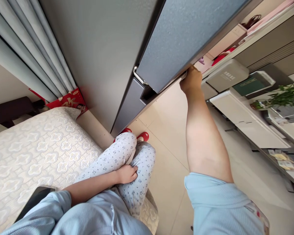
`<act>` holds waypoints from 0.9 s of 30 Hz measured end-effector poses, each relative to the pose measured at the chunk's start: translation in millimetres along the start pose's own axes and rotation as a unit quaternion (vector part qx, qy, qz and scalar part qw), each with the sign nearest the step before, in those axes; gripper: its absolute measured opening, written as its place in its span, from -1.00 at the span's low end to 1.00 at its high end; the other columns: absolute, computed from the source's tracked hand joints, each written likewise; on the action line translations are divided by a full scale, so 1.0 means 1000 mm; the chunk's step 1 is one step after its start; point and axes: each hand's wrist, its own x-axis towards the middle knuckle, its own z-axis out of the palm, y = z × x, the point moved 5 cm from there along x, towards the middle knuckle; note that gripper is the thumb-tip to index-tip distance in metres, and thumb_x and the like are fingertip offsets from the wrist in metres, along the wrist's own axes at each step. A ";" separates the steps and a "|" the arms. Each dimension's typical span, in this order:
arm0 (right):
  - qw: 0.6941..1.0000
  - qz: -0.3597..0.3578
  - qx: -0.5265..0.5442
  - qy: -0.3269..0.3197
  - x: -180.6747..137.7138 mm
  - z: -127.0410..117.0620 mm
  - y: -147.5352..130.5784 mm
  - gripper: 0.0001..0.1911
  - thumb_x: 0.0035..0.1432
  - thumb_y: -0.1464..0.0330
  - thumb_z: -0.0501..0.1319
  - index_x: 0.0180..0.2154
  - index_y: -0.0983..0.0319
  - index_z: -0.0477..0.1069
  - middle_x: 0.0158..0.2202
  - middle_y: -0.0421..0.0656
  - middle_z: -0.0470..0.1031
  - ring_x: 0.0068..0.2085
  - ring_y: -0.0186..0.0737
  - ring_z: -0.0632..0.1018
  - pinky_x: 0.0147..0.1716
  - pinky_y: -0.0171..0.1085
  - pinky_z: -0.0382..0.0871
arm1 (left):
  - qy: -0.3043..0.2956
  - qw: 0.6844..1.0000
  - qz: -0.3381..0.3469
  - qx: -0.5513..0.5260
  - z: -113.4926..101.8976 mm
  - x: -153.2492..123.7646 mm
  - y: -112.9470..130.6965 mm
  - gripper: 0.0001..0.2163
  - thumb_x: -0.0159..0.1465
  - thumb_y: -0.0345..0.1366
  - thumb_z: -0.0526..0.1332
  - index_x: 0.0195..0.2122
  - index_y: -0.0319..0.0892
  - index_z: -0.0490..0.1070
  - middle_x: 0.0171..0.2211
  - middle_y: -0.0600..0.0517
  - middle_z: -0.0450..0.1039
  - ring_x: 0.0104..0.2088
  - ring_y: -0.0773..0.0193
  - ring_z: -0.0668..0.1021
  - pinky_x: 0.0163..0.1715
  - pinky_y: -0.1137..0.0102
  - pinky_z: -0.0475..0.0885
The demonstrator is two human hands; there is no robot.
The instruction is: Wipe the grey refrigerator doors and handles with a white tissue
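Note:
My right hand (191, 78) reaches up at the end of my outstretched arm, its fingers wrapped round the edge of a blue-grey refrigerator door (183, 36). The fingertips are hidden behind that edge. Below this door sits a lower refrigerator door (132, 99), with a metal hinge (140, 76) between the two. My left hand (127, 174) rests on my lap over patterned trousers (112, 160), fingers curled together, with nothing seen in it. A dark phone (34, 199) lies by my left forearm on a quilted seat cover (44, 150).
Grey curtains (36, 42) hang at left above a red box (72, 99). The refrigerator's side panel (95, 49) rises in front of me. On the right stand a white cabinet (250, 117), a bin-like grey box (227, 75) and a green plant (284, 96). Tiled floor (166, 156) lies between.

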 end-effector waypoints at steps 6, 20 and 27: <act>1.000 0.014 0.014 0.002 -0.015 -0.002 -0.010 -0.38 0.15 0.77 0.03 0.23 0.49 0.36 0.23 0.28 0.41 0.27 0.12 0.48 0.25 -0.05 0.33 | 0.009 1.000 0.001 0.004 0.000 -0.002 -0.001 -0.68 0.47 -0.20 -0.04 0.00 -0.23 0.42 -0.22 -0.16 0.60 -0.22 0.03 0.66 -0.20 0.28 0.52; 0.975 -0.080 0.142 0.150 -0.111 0.005 -0.060 -0.27 0.07 0.69 -0.09 0.26 0.35 0.34 0.38 0.05 0.28 0.41 -0.04 0.30 0.42 0.03 0.21 | 0.021 1.000 -0.010 0.021 -0.005 -0.011 0.001 -0.65 0.47 -0.20 -0.06 0.03 -0.25 0.43 -0.17 -0.20 0.61 -0.17 -0.02 0.67 -0.12 0.23 0.53; 0.938 -0.142 0.210 0.236 -0.185 -0.015 -0.108 -0.50 0.40 0.52 -0.16 0.16 0.34 0.44 0.25 0.06 0.43 0.37 -0.08 0.36 0.44 0.00 0.24 | 0.035 0.999 -0.005 0.018 -0.001 -0.012 -0.002 -0.65 0.46 -0.19 -0.06 -0.01 -0.25 0.43 -0.20 -0.20 0.60 -0.18 -0.03 0.67 -0.14 0.23 0.52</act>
